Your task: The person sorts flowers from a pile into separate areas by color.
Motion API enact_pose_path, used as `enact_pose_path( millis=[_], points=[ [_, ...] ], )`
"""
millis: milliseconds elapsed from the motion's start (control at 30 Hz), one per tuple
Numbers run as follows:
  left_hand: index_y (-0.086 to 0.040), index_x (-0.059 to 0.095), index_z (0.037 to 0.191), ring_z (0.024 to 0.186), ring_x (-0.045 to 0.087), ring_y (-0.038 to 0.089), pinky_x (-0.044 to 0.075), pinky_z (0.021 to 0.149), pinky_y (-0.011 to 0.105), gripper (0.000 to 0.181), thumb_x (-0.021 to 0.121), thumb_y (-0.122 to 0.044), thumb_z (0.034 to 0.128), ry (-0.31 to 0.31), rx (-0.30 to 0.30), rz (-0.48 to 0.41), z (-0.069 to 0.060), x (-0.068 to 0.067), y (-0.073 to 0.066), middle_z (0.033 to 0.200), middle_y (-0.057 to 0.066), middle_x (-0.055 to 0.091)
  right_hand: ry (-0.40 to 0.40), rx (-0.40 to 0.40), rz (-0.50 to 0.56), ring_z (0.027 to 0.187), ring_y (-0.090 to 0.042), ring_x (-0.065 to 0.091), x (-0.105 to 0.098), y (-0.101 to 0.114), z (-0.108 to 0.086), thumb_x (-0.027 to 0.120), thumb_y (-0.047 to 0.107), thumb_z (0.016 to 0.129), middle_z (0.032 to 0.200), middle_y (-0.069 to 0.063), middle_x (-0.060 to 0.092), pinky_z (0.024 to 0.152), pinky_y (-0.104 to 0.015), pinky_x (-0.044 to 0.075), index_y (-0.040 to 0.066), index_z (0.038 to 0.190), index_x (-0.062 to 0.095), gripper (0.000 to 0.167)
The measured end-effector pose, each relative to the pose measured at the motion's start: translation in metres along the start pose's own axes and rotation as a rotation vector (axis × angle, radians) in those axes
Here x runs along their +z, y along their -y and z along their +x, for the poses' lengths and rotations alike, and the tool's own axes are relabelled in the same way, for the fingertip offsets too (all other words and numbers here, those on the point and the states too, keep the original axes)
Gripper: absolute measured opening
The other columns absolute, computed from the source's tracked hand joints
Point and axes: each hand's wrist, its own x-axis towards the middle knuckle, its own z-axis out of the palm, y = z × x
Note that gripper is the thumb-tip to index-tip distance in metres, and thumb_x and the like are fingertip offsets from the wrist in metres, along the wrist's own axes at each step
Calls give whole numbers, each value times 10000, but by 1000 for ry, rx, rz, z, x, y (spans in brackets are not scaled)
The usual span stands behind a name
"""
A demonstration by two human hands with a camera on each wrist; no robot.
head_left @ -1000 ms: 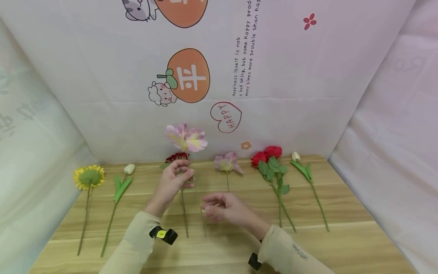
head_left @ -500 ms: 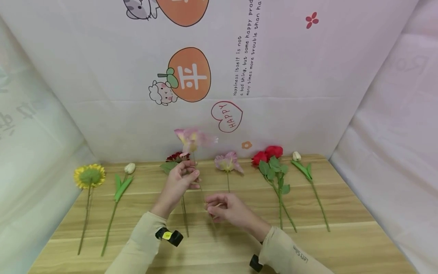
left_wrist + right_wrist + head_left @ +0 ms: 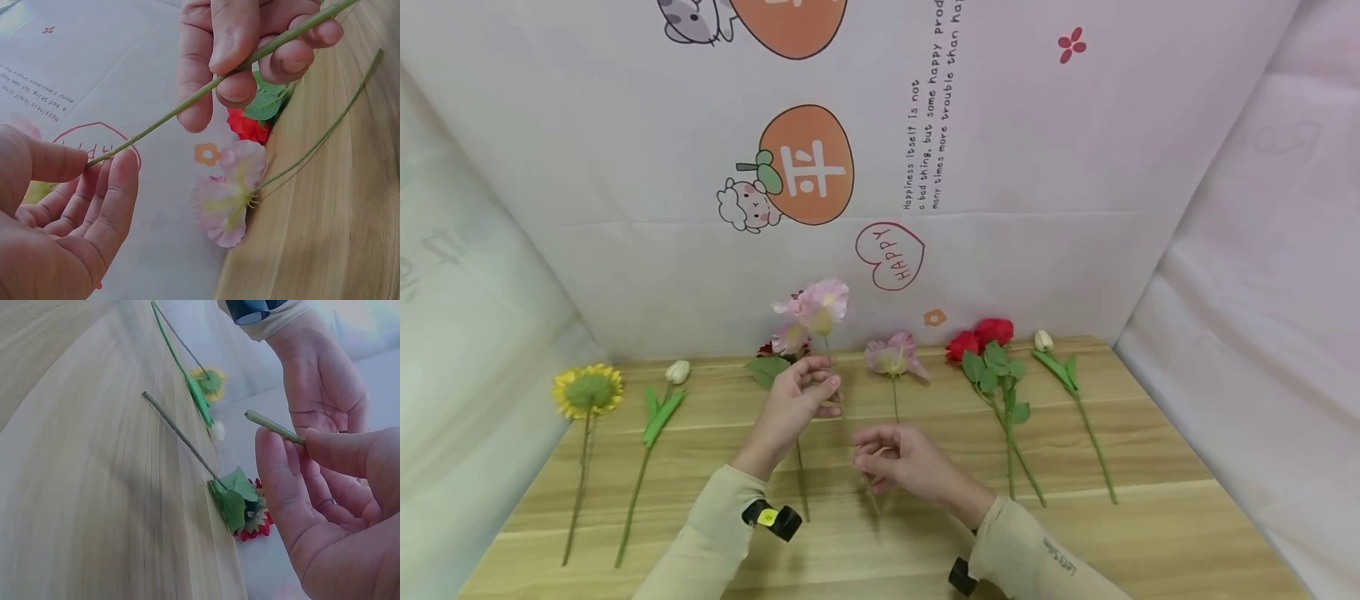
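Observation:
My left hand (image 3: 790, 408) pinches the stem of a pink flower (image 3: 824, 302) just below its bloom, holding it above the table. Lower on the same stem (image 3: 169, 115), my right hand (image 3: 910, 467) grips it between thumb and fingers. The right wrist view shows the cut stem end (image 3: 272, 427) sticking out past the right fingertips. A dark red flower (image 3: 766, 372) lies behind the left hand, its bloom partly covered by the raised pink one. Another pink flower (image 3: 895, 357) lies beyond the right hand, which hides its lower stem.
Across the wooden table (image 3: 970, 550) lie a sunflower (image 3: 587, 390) and a white tulip (image 3: 658, 417) at left. Red roses (image 3: 979, 340) and another white tulip (image 3: 1063, 371) lie at right. A printed white cloth (image 3: 1015, 167) hangs behind the table.
The raised pink bloom has turned and shifted slightly right, and its stem has tilted toward the right hand. The left hand has moved a little right; the right hand has stayed nearly in place.

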Motion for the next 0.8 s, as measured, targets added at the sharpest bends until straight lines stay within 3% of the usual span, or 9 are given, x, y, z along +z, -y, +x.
enact_pose_path(
  millis=[267, 800],
  points=[
    [21, 535, 1332, 898, 643, 278, 624, 755, 346, 353, 634, -36, 998, 20, -4, 2, 3, 4, -1, 1064, 121, 588, -3, 9, 21, 941, -336, 689, -5, 0, -3, 659, 97, 999, 1158, -253, 627, 773, -394, 623, -49, 1305, 604, 343],
    [19, 532, 1362, 959, 651, 258, 606, 838, 471, 374, 624, -68, 1010, 101, -13, 101, -5, -3, 7, 1164, 188, 595, -16, 27, -9, 955, -334, 686, -21, 0, -10, 619, 83, 1018, 1192, -253, 619, 816, -460, 611, -51, 1322, 586, 333]
  ],
)
